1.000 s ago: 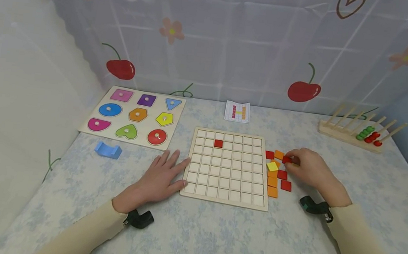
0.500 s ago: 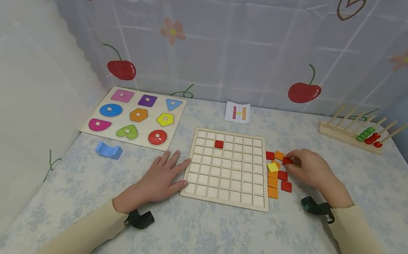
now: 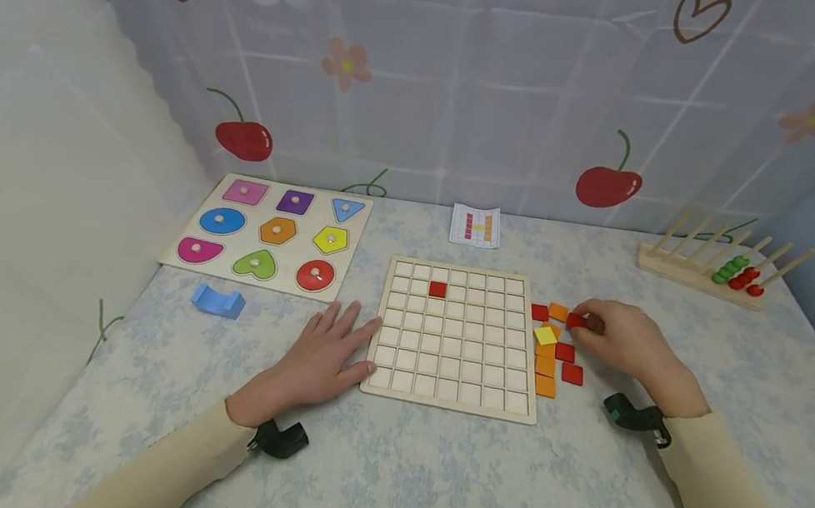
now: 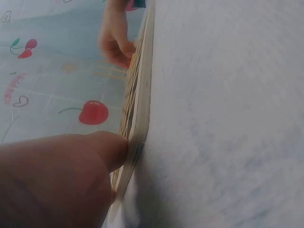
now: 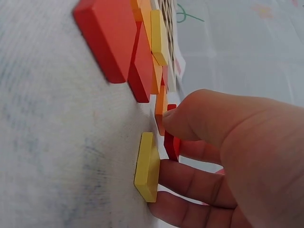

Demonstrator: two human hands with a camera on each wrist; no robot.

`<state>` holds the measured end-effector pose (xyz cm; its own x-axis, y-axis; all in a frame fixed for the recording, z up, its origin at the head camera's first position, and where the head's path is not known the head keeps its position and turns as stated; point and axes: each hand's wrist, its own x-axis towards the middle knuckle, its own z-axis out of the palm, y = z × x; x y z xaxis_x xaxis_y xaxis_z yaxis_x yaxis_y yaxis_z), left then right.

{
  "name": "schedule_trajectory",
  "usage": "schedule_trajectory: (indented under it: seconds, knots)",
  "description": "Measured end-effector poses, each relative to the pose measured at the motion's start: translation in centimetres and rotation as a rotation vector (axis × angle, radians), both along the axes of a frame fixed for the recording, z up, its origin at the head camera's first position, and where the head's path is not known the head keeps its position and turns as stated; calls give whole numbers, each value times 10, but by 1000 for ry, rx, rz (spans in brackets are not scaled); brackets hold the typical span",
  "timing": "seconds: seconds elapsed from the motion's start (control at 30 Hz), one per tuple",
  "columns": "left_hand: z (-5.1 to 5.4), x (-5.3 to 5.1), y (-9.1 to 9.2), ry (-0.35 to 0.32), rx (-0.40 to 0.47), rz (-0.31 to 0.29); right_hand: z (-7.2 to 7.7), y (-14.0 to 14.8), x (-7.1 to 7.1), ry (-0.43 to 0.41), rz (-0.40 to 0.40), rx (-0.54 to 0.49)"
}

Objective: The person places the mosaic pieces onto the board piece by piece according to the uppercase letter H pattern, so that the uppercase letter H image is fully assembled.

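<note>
My left hand [image 3: 308, 360] lies with fingers spread at the left edge of a wooden grid board [image 3: 446, 407]; its thumb and index finger touch the rim. One red square tile [image 3: 437, 289] sits in a cell in the board's second row. Beyond the right edge, my right hand [image 3: 620, 337] pinches another red tile [image 5: 172, 137] between thumb and fingers. A yellow tile [image 5: 147, 168], hidden in the head view, stands against that hand's lower fingers. Orange tiles [image 3: 545, 365], more red tiles [image 3: 571, 374] and a yellow tile [image 3: 545, 335] lie between hand and board.
A small pattern card [image 3: 476, 226] lies behind the board. At the left are a shape puzzle [image 3: 285, 269] with knobbed pieces and a blue curved block [image 3: 217, 301]. A wooden peg rack [image 3: 699, 277] with green and red beads stands at the back right.
The view has shifted very slightly. My right hand keeps its pinch on the red tile with barely any movement, and my left hand stays at the board's edge.
</note>
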<state>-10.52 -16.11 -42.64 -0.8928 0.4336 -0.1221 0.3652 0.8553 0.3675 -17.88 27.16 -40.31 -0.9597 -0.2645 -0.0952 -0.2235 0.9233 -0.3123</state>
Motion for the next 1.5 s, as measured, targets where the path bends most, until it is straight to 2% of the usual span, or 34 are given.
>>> schedule_trajectory:
  seconds: [0.63,0.8,0.97,1.13,1.37,1.5]
  knots:
    - [0,0,0,8,2,4,0,-2,0,48,17,-13]
    - [0,0,0,8,-5,4,2,-7,2,88,44,-26]
    - [1,1,0,13,13,5,6,-17,1,105,74,-38]
    - [0,0,0,10,8,6,9,-30,-4,133,145,-60]
    - [-2,-1,-1,7,13,1,9,-59,-14,88,199,-91]
    - [-2,-1,-1,7,14,-4,9,-78,-17,100,248,-113]
